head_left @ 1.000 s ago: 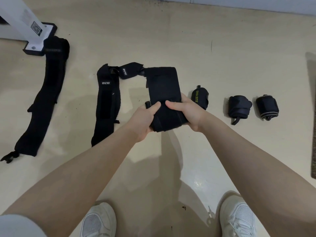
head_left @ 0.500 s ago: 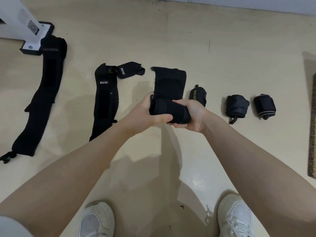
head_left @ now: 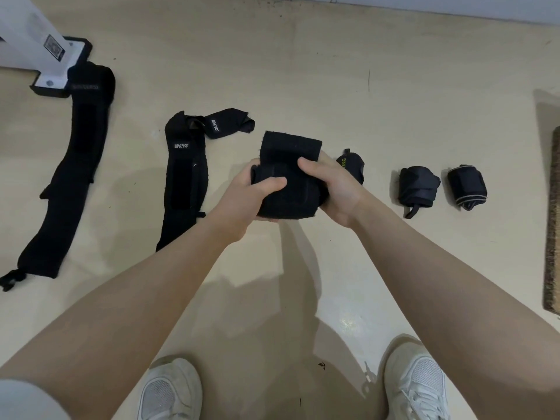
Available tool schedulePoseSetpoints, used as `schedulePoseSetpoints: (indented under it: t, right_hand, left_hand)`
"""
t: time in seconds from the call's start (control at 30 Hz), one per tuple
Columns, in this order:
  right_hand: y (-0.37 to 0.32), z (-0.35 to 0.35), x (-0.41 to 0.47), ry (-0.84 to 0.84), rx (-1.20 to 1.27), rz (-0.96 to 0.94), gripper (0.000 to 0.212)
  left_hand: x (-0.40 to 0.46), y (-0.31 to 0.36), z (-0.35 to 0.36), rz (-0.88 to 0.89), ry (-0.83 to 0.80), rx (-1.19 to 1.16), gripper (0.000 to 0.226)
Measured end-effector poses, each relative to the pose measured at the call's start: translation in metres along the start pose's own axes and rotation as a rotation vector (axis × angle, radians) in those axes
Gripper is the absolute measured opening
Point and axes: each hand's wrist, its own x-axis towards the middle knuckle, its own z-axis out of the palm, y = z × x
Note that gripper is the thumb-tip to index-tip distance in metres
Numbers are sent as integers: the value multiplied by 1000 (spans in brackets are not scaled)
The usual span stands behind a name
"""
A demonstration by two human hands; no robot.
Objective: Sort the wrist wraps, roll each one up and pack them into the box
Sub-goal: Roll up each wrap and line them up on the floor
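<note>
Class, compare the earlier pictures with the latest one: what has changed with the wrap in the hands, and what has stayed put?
The wrap being rolled has grown thicker; its loose tail, long a second ago, is now short. Both the left hand and right hand keep their grip on it. The three rolled wraps and two flat wraps on the floor stayed put.

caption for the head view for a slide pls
Both hands, left and right, roll a black wrist wrap above the floor.
</note>
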Motion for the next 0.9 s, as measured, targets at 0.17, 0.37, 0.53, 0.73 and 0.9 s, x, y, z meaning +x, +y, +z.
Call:
schedulePoseSetpoints:
  t: [0.17,0.37,0.53,0.73,0.9]
  right_hand:
    - [0,6,-4,-115,-210,23,51]
    - [4,11,-2,59,-71,8,36]
    - [2,7,-3,112,22,84,23]
    - [3,3,-2,80,14,218,20]
    - [-4,-3,-3,49,-58,328,12]
  left_hand:
    - [5,-2,-2,-174,118,-61,14]
    - [8,5,-2,-255,47,-34,32]
    - [8,9,-10,-54,-161,184,47]
    - [3,2,-9,124,-100,110,41]
    - [1,-5,-1,129,-38,106,29]
